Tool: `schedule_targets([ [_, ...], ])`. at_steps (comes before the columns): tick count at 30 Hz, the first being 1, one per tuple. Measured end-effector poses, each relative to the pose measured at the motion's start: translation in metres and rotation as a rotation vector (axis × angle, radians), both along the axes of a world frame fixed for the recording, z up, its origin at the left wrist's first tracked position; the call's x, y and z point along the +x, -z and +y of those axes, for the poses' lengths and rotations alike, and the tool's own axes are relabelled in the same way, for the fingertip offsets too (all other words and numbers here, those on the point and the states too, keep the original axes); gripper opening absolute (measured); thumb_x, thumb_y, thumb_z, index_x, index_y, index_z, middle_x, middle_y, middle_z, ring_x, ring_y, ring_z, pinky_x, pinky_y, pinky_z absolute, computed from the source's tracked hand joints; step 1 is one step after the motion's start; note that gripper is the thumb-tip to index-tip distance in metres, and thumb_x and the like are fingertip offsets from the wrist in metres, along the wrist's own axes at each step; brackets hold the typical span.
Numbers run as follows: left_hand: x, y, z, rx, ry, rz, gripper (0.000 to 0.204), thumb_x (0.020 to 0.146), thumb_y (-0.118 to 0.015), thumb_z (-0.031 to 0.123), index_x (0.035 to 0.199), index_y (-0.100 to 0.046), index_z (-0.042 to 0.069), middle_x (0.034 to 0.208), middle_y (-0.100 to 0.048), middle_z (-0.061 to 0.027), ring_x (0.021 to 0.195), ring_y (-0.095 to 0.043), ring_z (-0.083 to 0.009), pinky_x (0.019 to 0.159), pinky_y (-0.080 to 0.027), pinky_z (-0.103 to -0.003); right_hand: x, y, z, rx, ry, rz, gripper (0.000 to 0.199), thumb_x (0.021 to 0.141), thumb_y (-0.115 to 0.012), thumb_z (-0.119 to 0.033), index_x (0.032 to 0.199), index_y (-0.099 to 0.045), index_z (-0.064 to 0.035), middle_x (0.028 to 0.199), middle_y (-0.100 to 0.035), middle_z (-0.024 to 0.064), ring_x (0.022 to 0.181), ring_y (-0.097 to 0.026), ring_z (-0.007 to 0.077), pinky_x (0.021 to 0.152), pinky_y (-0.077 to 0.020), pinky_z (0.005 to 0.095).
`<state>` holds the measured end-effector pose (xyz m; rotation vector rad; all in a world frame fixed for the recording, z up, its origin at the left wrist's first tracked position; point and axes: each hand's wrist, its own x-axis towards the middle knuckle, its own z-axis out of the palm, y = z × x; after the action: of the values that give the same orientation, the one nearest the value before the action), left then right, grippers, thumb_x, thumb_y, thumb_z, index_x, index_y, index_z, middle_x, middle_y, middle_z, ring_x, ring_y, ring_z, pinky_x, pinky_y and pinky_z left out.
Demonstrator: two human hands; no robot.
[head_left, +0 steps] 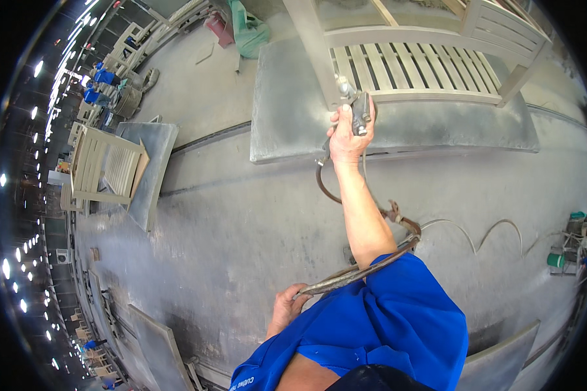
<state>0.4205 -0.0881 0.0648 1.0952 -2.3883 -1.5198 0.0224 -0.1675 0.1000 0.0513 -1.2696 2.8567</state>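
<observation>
My right hand is stretched forward, fingers closed around a metal spray gun. The gun's front end points toward a pale slatted bench, close to its near left leg. That bench stands on a large grey board. From the gun, a dark hose curves down beside my forearm. My left hand, low and near my body, is closed around a bundle of hoses. These pass across my right sleeve to a wrapped bend.
At left, another slatted piece of furniture sits on a tilted-looking grey board. A thin hose snakes over the floor toward equipment with a green bucket. Green sheeting lies far off. People in blue are at far left.
</observation>
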Motion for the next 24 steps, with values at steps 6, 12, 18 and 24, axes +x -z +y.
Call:
schedule_targets([
  [6,-0.002,0.015,0.0,0.039,0.035,0.042,0.016,0.088,-0.078,0.0,0.102,-0.073,0.004,0.086,-0.074,-0.0098,0.078,-0.066,-0.0175,0.074,-0.053,-0.031,-0.017,-0.029,0.015,-0.049,0.13,0.176,0.059,0.098,-0.066,-0.015,0.151,-0.042,-0.0044,0.093,-0.065,0.0073,0.072,-0.063,0.0118,0.044,-0.0482,0.0236],
  [12,-0.001,0.024,-0.001,0.065,0.107,0.032,0.015,0.088,-0.078,0.002,0.103,-0.072,0.003,0.089,-0.074,-0.0124,0.08,-0.068,-0.02,0.075,-0.053,-0.032,-0.022,0.076,0.036,0.217,0.025,-0.221,0.052,0.101,-0.06,-0.013,0.15,-0.044,-0.0114,0.09,-0.063,0.0047,0.069,-0.061,0.0122,0.045,-0.048,0.0279],
  [18,-0.002,0.031,0.01,0.014,0.074,-0.018,0.021,0.086,-0.081,0.006,0.105,-0.073,0.003,0.089,-0.074,-0.0135,0.082,-0.069,-0.0231,0.077,-0.054,-0.034,-0.009,0.195,0.071,0.406,-0.035,-0.568,0.055,0.1,-0.062,-0.012,0.152,-0.045,-0.0163,0.089,-0.062,0.001,0.064,-0.059,0.0108,0.043,-0.045,0.0277],
  [24,-0.041,0.04,0.032,0.182,0.083,-0.012,0.023,0.087,-0.079,0.006,0.109,-0.073,0.003,0.096,-0.076,-0.0135,0.086,-0.071,-0.0268,0.082,-0.055,-0.033,-0.01,0.181,0.124,0.615,-0.182,-0.102,0.058,0.098,-0.066,-0.012,0.153,-0.048,-0.0151,0.1,-0.068,0.0029,0.078,-0.064,0.0111,0.065,-0.0539,0.0279],
])
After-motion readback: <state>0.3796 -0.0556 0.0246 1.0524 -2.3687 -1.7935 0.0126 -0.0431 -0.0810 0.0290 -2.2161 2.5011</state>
